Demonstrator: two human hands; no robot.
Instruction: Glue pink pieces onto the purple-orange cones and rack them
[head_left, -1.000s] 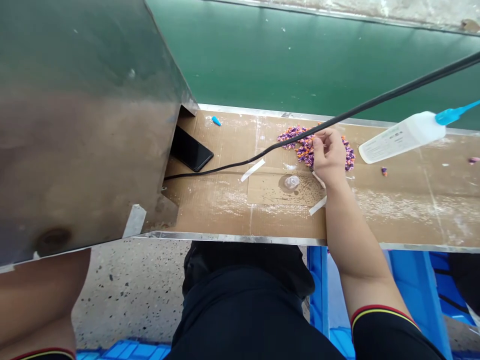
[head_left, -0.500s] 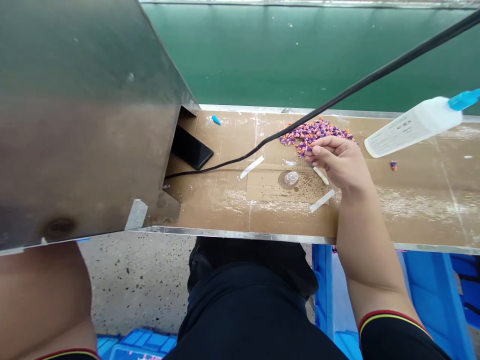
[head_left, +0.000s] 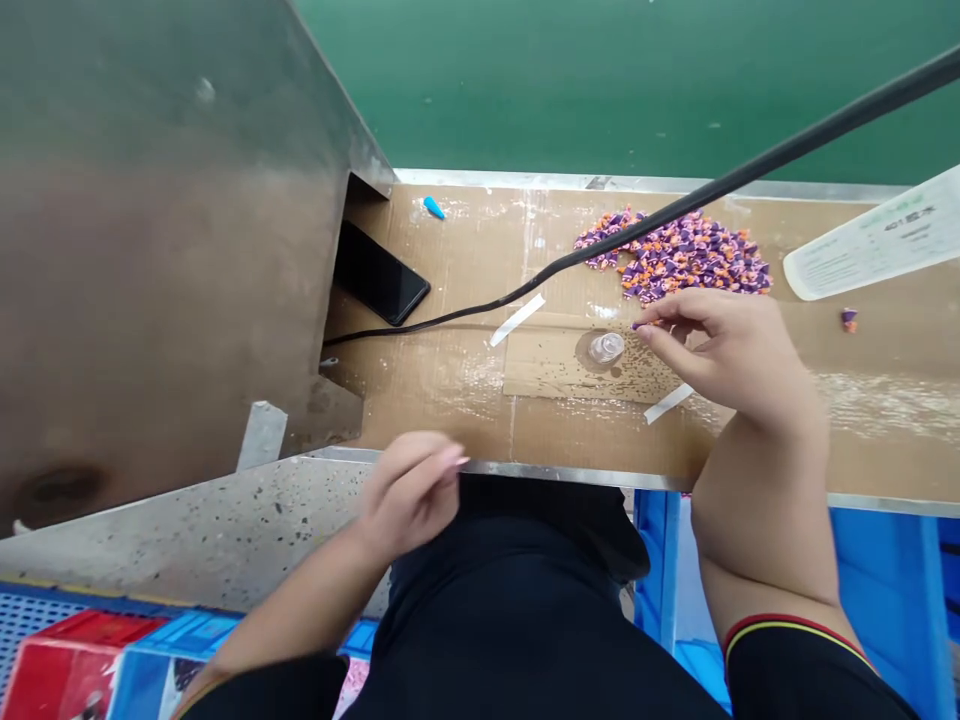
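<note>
the right hand (head_left: pixel 720 350) pinches a tiny purple-and-orange piece (head_left: pixel 643 325) between thumb and forefinger, just below the heap of pieces (head_left: pixel 675 258) — a small clear plastic vial (head_left: pixel 606 347) stands near the heap; the left hand (head_left: pixel 409 495), loosely curled, sits well below it — i cannot tell if it holds anything.

black phone (head_left: pixel 381 274) on cardboard (head_left: pixel 450 420) | black cable (head_left: pixel 825 127) across it | blue cap (head_left: pixel 433 207) (near the steel panel (head_left: pixel 165 250))

Place: a workshop or small factory | seen by: a long work bench (head_left: pixel 420 400) is covered with brown cardboard | a metal edge (head_left: pixel 510 468) is fixed along it | a big steel sheet (head_left: pixel 165 250) is set beside it | a speckled concrete floor (head_left: pixel 187 530) and blue plastic crates (head_left: pixel 885 590) are seen below
</note>
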